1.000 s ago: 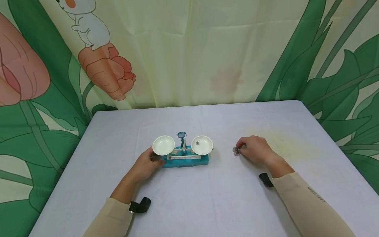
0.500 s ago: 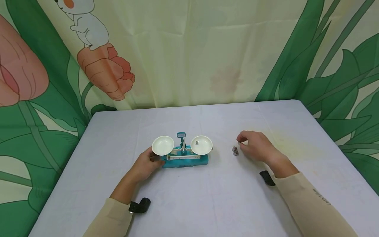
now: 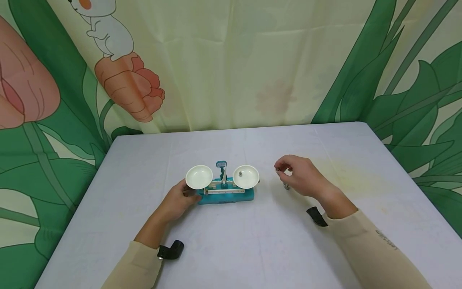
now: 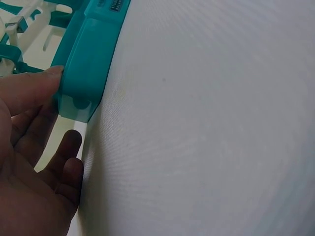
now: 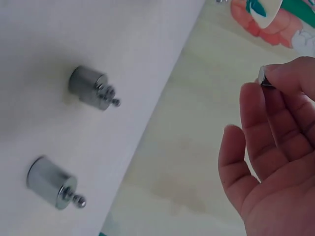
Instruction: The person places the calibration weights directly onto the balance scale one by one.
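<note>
A teal balance scale [image 3: 231, 198] with two cream pans stands on the table. My left hand [image 3: 179, 202] grips the left end of its base, thumb [image 4: 37, 86] against the teal side and fingers curled behind. One small metal weight [image 3: 240, 174] sits in the right pan [image 3: 251, 181]; the left pan [image 3: 199, 177] holds nothing. My right hand [image 3: 304, 174], raised right of the scale, pinches a small metal weight [image 5: 262, 76] between thumb and fingertips. Under it, two knobbed cylindrical weights stand apart in the right wrist view, a nearer one [image 5: 51, 183] and a farther one [image 5: 91, 88].
A white cloth covers the table [image 3: 223, 249]. Behind its far edge hangs a printed curtain [image 3: 231, 72] with leaves, a carrot and a rabbit. Each wrist wears a black camera, the left one [image 3: 171, 250] close above the cloth.
The right hand has picked a small weight from the group on the table, risen and moved left toward the scale. The left hand and the scale stay where they were.
</note>
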### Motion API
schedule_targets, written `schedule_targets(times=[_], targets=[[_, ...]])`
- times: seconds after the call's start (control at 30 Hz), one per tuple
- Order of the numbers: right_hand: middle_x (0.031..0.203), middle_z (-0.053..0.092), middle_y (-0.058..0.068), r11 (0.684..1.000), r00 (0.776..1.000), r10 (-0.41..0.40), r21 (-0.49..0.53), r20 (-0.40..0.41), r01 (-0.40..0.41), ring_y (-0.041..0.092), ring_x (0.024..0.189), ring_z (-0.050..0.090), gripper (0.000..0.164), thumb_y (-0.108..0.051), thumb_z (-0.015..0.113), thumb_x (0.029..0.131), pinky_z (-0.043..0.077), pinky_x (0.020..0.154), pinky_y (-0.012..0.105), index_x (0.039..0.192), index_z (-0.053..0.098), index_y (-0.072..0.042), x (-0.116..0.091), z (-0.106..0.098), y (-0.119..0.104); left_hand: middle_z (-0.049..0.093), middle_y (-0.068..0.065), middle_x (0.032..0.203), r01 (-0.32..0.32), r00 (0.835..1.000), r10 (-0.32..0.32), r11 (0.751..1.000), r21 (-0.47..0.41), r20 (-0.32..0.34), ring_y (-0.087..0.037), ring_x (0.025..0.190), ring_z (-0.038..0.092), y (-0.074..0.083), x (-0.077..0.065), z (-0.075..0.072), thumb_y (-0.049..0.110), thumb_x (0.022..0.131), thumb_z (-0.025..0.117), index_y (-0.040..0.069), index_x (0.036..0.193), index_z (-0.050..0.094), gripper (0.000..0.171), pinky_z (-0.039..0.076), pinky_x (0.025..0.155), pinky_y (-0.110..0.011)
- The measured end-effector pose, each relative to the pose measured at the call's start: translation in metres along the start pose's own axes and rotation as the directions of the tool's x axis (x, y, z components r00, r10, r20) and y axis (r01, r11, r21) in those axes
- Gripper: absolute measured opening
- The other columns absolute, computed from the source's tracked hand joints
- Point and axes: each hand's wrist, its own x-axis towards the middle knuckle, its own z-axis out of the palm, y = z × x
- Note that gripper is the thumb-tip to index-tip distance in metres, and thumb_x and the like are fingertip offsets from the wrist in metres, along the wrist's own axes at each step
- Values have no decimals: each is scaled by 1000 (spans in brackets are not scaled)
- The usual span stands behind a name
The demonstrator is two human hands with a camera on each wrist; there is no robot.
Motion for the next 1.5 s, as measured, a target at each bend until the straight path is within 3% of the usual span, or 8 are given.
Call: schedule_targets(times=[0.23, 0.67, 0.97, 1.5], targets=[[97, 69, 2, 998, 998, -55, -1, -16, 55, 30, 94, 63, 12, -4, 67, 91, 52, 76, 40, 103, 70, -5, 7, 6, -12, 44, -21, 151, 2, 1000, -2, 1000, -3, 1, -43, 141, 36, -2, 1, 0, 5, 89, 72, 3, 149, 42, 67, 36, 110, -58], [99, 71, 2, 986, 987, -162, -44, -6, 162, 28, 98, 62, 12, -9, 69, 91, 48, 88, 48, 102, 72, -7, 28, 21, -39, 45, -20, 150, -1, 1000, 1, 1000, -13, 1, -43, 141, 36, -4, 3, 0, 5, 89, 72, 3, 149, 42, 67, 35, 110, -59], [105, 72, 3, 986, 990, -131, -98, 49, 135, 28, 102, 61, 15, -15, 70, 92, 49, 92, 47, 105, 73, -8, 35, 32, -47, 45, -22, 150, -3, 1000, 3, 1000, -11, -2, -43, 141, 36, -4, 2, 1, 4, 88, 72, 2, 148, 43, 66, 34, 111, -58], [107, 73, 5, 979, 987, -147, -135, 59, 154, 28, 103, 60, 13, -14, 71, 91, 46, 95, 51, 102, 74, -8, 41, 38, -52, 45, -21, 150, -17, 1000, 17, 1000, -22, -8, -41, 142, 35, -5, 3, 2, 2, 88, 72, 1, 147, 43, 66, 32, 112, -57]])
